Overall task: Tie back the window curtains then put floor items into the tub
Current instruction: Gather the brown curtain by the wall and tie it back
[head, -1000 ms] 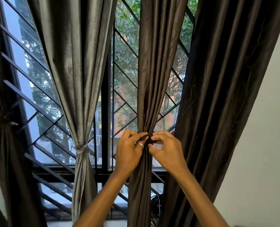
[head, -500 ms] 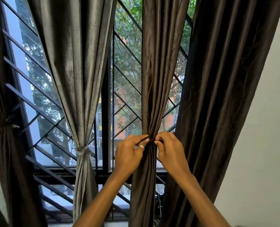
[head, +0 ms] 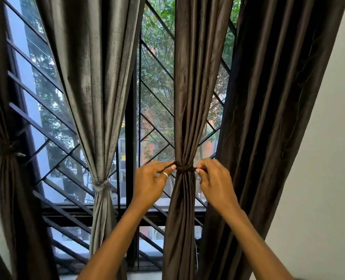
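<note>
A dark brown curtain (head: 187, 87) hangs gathered in front of the window, cinched by a dark tie band (head: 184, 168) at its waist. My left hand (head: 151, 182), with a ring on one finger, pinches the band's left end. My right hand (head: 214, 181) pinches its right end, and the band is stretched taut between them. To the left, a grey curtain (head: 95, 77) is bound with a pale tie (head: 102, 185). At the far left another dark curtain (head: 4, 178) is tied too. No tub or floor items are in view.
A wide dark brown curtain (head: 268, 118) hangs loose just right of my hands, against a white wall (head: 319, 178). Behind the curtains runs a black metal window grille (head: 131, 138) with diagonal bars, and trees and buildings show outside.
My hands have moved apart to either side of the gathered curtain, pulling the tie band's ends outward so the knot now shows between them.
</note>
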Available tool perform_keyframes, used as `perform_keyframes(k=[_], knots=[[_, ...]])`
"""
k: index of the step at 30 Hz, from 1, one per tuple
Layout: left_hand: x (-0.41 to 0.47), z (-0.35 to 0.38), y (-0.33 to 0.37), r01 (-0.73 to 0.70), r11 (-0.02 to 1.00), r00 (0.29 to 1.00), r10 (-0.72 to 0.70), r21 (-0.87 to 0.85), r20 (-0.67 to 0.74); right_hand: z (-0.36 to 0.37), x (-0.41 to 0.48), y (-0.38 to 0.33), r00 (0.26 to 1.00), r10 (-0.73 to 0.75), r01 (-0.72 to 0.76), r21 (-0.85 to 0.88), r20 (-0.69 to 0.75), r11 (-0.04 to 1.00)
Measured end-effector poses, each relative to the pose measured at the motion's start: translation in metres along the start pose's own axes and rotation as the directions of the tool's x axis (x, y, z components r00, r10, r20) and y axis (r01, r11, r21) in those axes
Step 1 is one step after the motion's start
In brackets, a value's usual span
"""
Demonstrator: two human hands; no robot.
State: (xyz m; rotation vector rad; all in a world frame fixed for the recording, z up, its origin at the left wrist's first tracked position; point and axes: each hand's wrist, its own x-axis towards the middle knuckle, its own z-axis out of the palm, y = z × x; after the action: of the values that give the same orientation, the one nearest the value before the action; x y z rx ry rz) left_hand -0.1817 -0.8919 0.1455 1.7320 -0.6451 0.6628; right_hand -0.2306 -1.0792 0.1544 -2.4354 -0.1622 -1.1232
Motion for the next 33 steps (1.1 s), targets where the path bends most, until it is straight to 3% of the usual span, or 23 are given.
perform_keyframes(k=[10, 23, 33], knots=[[0.004, -0.003, -0.004, -0.045, 0.988, 0.999, 0.043, 0.146, 0.02, -0.002, -0.002, -0.002, 0.997, 0.021, -0.025, 0.049, 0.078, 0.998], [0.0, 0.009, -0.02, 0.138, 0.987, 0.973, -0.15, 0.079, 0.178, 0.004, -0.008, -0.001, 0.972, 0.177, -0.193, 0.097, 0.156, 0.976], [-0.009, 0.047, -0.038, 0.184, 0.982, 0.928, -0.188, 0.043, 0.321, -0.008, -0.044, 0.017, 0.948, 0.292, -0.289, -0.037, 0.131, 0.957]])
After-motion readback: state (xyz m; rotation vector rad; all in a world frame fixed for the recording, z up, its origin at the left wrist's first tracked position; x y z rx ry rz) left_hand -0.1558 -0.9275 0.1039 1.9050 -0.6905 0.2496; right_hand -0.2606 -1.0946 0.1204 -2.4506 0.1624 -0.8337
